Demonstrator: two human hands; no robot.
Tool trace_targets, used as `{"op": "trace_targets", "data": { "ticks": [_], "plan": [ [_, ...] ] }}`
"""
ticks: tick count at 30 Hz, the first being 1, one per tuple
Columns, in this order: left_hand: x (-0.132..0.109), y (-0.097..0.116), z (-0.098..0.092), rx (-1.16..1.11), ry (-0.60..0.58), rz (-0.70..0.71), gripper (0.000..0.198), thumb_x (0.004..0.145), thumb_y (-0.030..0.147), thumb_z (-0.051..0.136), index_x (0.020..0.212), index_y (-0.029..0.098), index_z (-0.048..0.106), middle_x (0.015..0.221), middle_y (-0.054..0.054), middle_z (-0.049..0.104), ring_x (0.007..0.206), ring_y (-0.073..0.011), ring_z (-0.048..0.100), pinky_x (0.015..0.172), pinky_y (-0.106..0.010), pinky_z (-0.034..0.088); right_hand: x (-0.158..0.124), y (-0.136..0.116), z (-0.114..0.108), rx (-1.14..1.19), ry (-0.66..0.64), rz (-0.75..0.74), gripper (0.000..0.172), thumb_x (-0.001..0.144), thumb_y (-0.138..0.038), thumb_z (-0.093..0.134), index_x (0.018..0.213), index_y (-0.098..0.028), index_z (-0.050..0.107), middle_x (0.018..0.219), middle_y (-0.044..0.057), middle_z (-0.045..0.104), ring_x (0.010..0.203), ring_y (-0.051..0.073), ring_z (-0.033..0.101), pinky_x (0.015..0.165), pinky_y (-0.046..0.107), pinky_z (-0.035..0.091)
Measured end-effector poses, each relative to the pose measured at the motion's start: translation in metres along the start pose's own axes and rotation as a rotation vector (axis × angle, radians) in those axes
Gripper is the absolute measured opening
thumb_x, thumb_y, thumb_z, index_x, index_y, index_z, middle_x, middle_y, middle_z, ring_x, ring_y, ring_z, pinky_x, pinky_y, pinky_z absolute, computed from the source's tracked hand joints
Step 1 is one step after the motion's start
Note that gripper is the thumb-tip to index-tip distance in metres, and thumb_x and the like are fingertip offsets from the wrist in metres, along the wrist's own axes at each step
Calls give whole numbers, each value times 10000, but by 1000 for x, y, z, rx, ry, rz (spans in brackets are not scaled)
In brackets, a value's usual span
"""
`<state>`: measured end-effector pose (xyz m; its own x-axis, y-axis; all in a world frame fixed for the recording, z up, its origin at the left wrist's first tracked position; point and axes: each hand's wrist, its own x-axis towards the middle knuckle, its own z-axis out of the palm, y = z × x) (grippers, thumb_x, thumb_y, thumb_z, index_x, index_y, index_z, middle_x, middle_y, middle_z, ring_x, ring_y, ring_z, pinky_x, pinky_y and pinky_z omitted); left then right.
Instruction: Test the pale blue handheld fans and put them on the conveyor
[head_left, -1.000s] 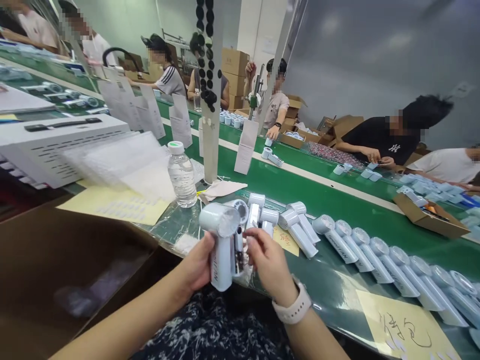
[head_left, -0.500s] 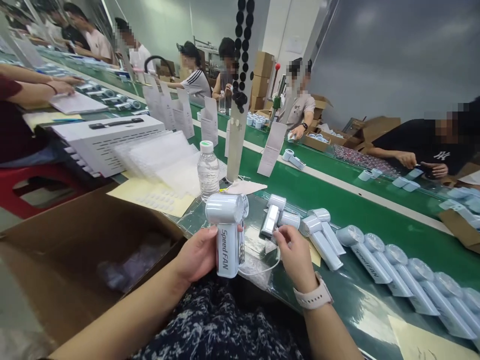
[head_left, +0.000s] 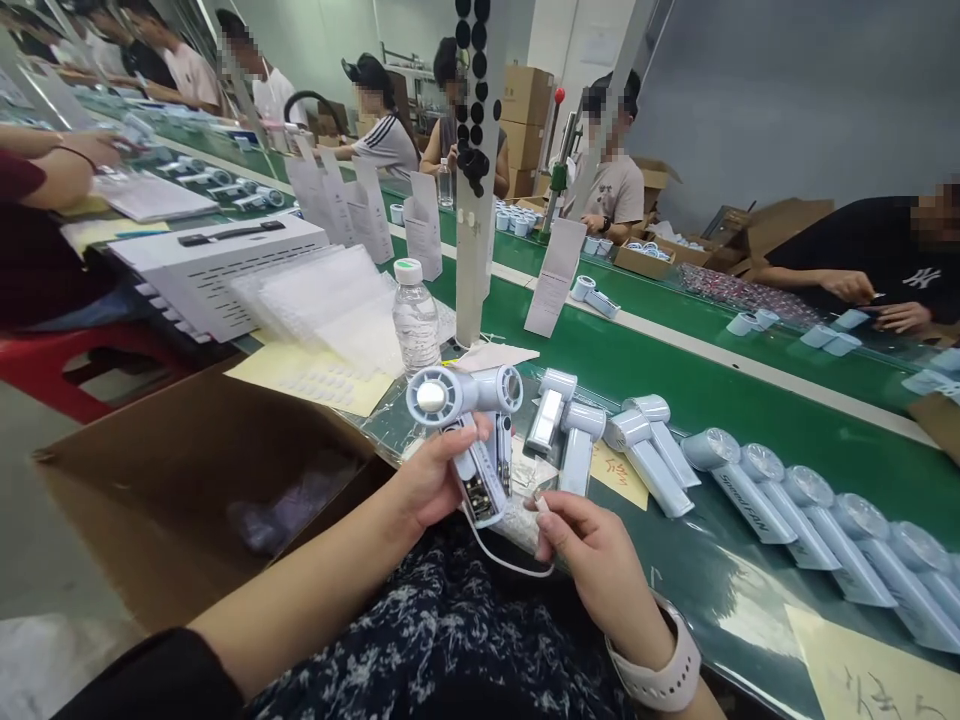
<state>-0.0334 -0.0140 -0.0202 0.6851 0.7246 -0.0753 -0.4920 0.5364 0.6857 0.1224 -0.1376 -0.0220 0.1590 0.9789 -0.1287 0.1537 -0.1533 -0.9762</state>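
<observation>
Pale-blue fans point(head_left: 471, 394) fill the left hand point(head_left: 431, 475), ten o'clock from the right hand point(head_left: 592, 550), which pinches a cable point(head_left: 517, 569); the front handle point(head_left: 482, 482) points toward five.

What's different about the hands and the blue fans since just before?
The left hand turned its two pale blue plastic fans, so an open handle now shows instead of the printed side. The right hand drew back toward the dark patterned clothing, still holding the thin white cable. The clear plastic bottle and slanting row of pale blue fans stayed put.
</observation>
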Motion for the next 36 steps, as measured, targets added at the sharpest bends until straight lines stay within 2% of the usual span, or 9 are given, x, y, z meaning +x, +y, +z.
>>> {"op": "trace_targets", "data": {
  "ticks": [3, 9, 14, 18, 24, 28, 30, 32, 36],
  "plan": [
    [2, 2, 5, 49, 70, 81, 446, 642, 535, 837, 710, 169, 591, 830, -44, 703, 748, -171, 638, 670, -261, 511, -4, -1, 9, -1, -49, -21, 263, 850, -425, 606, 775, -198, 715, 520, -14, 571, 535, 168, 535, 590, 294, 414],
    [-1, 4, 17, 122, -31, 154, 640, 628, 756, 709, 813, 147, 641, 791, -55, 688, 655, -176, 622, 592, -281, 499, -3, 1, 31, 135, -87, -124, 283, 863, -424, 629, 686, -204, 644, 548, -9, 619, 569, 159, 581, 628, 272, 440],
    [2, -3, 12, 80, 72, 238, 597, 587, 720, 767, 697, 153, 616, 845, -73, 725, 825, -220, 675, 690, -286, 541, -4, 3, 41, 221, -49, -134, 391, 890, -530, 612, 679, -201, 599, 526, -22, 586, 536, 131, 541, 605, 258, 430],
    [3, -6, 10, 63, 29, 273, 584, 576, 696, 795, 763, 163, 646, 928, -90, 738, 816, -223, 680, 691, -303, 549, -5, 5, 45, 348, 32, -96, 412, 890, -564, 614, 699, -204, 556, 500, -53, 519, 488, 103, 493, 546, 236, 410],
    [2, -14, 15, -9, 2, 271, 568, 638, 716, 743, 713, 165, 625, 966, -85, 730, 906, -245, 679, 753, -321, 543, -6, 3, 45, 500, -188, -70, 400, 882, -550, 643, 729, -188, 564, 423, -102, 392, 383, 74, 409, 437, 203, 332],
    [3, -17, 11, 50, 54, 314, 578, 596, 697, 783, 789, 164, 670, 915, -79, 737, 832, -214, 675, 721, -297, 537, -5, 6, 48, 550, -83, -32, 392, 922, -536, 590, 733, -195, 542, 407, -111, 369, 364, 75, 406, 429, 204, 301],
    [4, -17, 8, 82, 45, 315, 623, 576, 691, 800, 882, 158, 697, 915, -88, 739, 799, -209, 675, 688, -285, 538, -4, 9, 50, 536, -83, -26, 401, 931, -547, 563, 728, -204, 520, 411, -109, 369, 371, 83, 404, 441, 216, 304],
    [4, -16, 7, 84, 24, 311, 660, 558, 692, 809, 929, 157, 704, 915, -94, 741, 782, -213, 680, 670, -286, 547, -3, 9, 50, 443, -94, -42, 414, 936, -551, 550, 708, -208, 509, 475, -74, 446, 459, 103, 464, 515, 237, 366],
    [5, -11, 10, -4, -1, 296, 639, 568, 764, 739, 761, 158, 681, 937, -90, 736, 777, -207, 684, 667, -294, 574, -4, 6, 44, 187, -84, -137, 380, 954, -518, 519, 745, -203, 561, 756, 16, 586, 724, 156, 538, 698, 281, 417]
  ]
}}
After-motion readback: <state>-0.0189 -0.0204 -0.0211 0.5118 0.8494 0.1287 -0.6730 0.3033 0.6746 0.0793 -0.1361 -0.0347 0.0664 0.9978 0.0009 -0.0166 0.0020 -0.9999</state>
